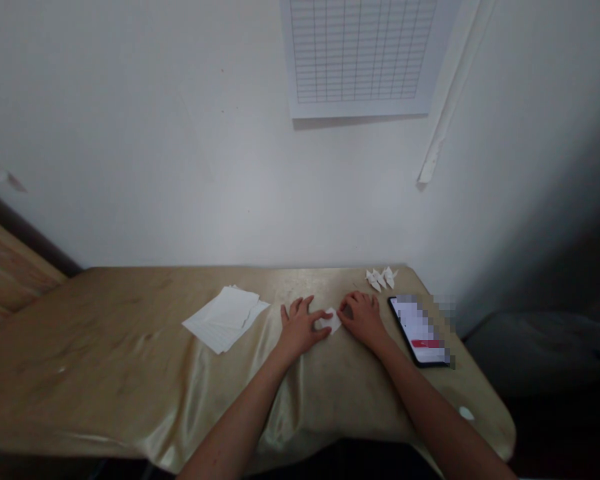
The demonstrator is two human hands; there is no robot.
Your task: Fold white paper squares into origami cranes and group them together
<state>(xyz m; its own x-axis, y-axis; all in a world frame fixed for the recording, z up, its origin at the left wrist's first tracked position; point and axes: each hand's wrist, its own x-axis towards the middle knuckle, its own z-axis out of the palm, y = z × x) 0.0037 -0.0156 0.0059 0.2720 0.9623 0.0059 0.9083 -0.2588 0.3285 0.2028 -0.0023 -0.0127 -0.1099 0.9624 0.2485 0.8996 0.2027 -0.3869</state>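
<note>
Small white paper piece (334, 323), flat-looking and angular in outline, lying on the cloth-covered worktop (350, 393) to the left of the smartphone (420, 331). Left hand (297, 328): thumb and index finger parted at the paper's left side, the other fingers spread. Right hand (364, 319): fingers curved, thumb and index tips close together at its right edge; whether they pinch it cannot be told.

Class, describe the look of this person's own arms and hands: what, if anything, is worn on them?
The left hand and right hand are bare, with no gloves. No sleeve covers the visible forearms, and no watch or bracelet shows on either wrist. No rings can be made out, though the fingers are small in the picture. Nail details are too blurred to tell.
</note>
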